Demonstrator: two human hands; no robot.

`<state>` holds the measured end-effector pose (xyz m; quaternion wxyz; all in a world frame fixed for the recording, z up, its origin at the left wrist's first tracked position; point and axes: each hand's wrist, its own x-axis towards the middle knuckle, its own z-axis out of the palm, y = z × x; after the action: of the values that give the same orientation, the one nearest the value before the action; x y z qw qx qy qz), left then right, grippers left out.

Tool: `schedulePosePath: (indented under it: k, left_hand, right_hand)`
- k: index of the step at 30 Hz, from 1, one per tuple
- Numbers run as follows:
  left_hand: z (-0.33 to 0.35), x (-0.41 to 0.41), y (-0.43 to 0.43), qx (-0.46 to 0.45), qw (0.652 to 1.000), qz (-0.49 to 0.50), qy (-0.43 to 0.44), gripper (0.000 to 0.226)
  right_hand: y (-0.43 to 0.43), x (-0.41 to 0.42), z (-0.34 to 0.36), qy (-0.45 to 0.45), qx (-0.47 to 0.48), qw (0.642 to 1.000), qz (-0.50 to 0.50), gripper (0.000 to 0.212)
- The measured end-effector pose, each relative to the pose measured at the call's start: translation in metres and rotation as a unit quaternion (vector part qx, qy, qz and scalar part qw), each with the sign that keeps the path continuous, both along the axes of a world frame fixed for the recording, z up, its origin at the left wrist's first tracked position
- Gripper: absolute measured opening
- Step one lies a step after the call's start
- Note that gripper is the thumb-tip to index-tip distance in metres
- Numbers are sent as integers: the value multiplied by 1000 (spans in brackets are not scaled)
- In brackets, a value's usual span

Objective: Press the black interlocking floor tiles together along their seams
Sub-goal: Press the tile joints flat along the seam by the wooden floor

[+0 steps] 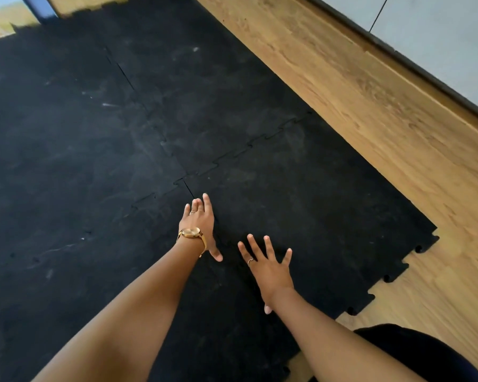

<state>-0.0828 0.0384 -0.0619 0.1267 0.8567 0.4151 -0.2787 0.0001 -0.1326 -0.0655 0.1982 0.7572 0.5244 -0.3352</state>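
Black interlocking floor tiles cover most of the floor, joined by jigsaw-shaped seams. One seam runs from the middle towards the right edge; another seam runs from the back down to the crossing point just ahead of my fingers. My left hand, with a gold watch on the wrist, lies flat on the seam near that crossing, fingers together. My right hand rests flat on the nearest right tile with fingers spread. Neither hand holds anything.
Wooden floor borders the tiles on the right, ending at a dark skirting strip below a pale wall. The nearest tile's toothed edge lies bare against the wood. A dark rounded shape sits at the bottom right.
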Motion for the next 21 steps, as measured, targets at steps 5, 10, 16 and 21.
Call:
schedulePosePath:
  k: [5,10,16,21]
  left_hand:
    - [10,16,0,17,999,-29,27,164]
    - [13,8,-3,-8,1000,11,0,158]
    - [12,2,-17,-37,998,44,5,149]
    - [14,22,-69,-51,998,-24,2,157]
  right_hand:
    - [3,1,2,-1,-22,1000,18,151]
    - [11,4,10,24,-40,999,8,144]
    - [1,19,18,60,-41,997,10,139]
    - [-33,63,23,-21,-20,988,-151,141]
